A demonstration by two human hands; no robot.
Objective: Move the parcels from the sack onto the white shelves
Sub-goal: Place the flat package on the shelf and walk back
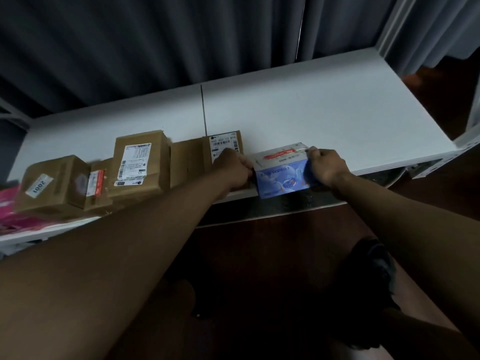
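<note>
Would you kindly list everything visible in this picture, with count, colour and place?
blue box: one, blue with white top, at the shelf's front edge, held at both ends.
brown parcels: about five, cardboard with white labels, in a row on the shelf's left half, left of the blue box.
pink bag: one, pink, far left edge, partly out of view.
white shelf: one, white, across the middle.
curtain: grey, behind the shelf.
floor: dark brown, below the shelf.
left hand: grips the blue box's left end.
right hand: grips its right end.
</note>
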